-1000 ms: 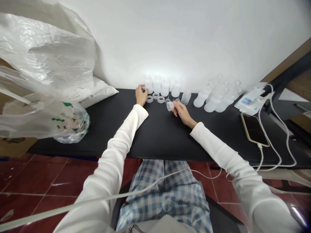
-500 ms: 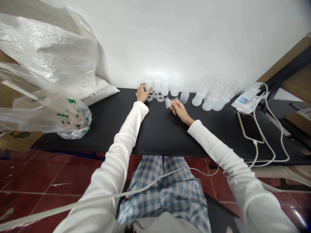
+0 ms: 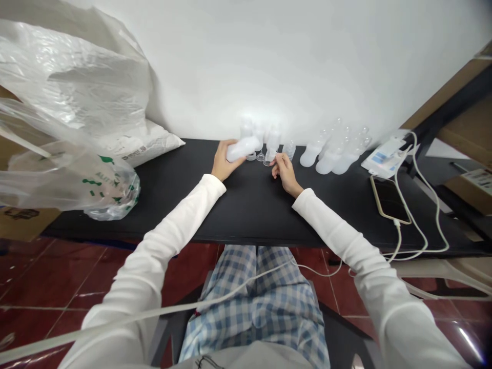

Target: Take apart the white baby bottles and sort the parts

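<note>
My left hand (image 3: 225, 161) is closed around a translucent white baby bottle (image 3: 243, 148), tilted almost onto its side above the black table (image 3: 246, 215). My right hand (image 3: 284, 171) has its fingertips pinched at a small clear plastic piece (image 3: 270, 155); whether this is a collar or a teat is hard to make out. Behind the hands, several white bottles (image 3: 273, 136) stand against the wall, partly covered by the held one. A clear teat (image 3: 261, 156) and a clear ring (image 3: 251, 156) lie in front of them. Right of these is a stack of clear rings (image 3: 290, 148).
Several bottles topped with teats (image 3: 326, 161) stand to the right. Beyond them lie a white box (image 3: 384, 158) and a phone (image 3: 390, 199) with white cables. Large plastic bags (image 3: 111, 179) occupy the left end. A white cord (image 3: 215, 300) crosses over my lap.
My left hand has picked up a bottle from the left end of the row and tipped it to the right. My right hand has stayed close by, its fingers shifting at the clear pieces.
</note>
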The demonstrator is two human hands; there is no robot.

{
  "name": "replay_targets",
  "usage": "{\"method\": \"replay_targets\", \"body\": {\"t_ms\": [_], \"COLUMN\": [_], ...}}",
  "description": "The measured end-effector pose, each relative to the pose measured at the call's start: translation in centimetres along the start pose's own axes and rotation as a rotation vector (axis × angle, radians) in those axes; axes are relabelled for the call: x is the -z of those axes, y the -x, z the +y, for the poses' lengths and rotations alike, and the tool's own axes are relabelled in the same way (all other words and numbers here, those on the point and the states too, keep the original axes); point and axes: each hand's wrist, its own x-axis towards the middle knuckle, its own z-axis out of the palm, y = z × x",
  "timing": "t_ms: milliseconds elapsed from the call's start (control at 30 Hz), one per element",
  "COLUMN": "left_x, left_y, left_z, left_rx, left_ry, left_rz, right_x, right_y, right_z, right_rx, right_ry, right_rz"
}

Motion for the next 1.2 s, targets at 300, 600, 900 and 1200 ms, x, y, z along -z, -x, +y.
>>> {"method": "replay_targets", "body": {"t_ms": [300, 600, 900, 1200], "left_x": [1.2, 1.7, 1.6, 1.5], "left_y": [0.1, 0.0, -0.4, 0.0], "left_z": [3.2, 3.2, 3.1, 3.6], "left_rx": [-0.038, 0.454, 0.592, 0.512], "left_ry": [-0.038, 0.458, 0.565, 0.488], "left_rz": [-0.301, -0.499, -0.506, -0.486], "right_x": [0.5, 2.5, 2.4, 2.8], "right_y": [1.5, 0.5, 1.2, 1.3], "right_z": [-1.7, -1.2, -1.3, -2.5], "right_rx": [0.184, 0.387, 0.508, 0.396], "right_ry": [0.365, 0.589, 0.792, 0.878], "right_rz": [-0.123, -0.277, -0.279, -0.323]}}
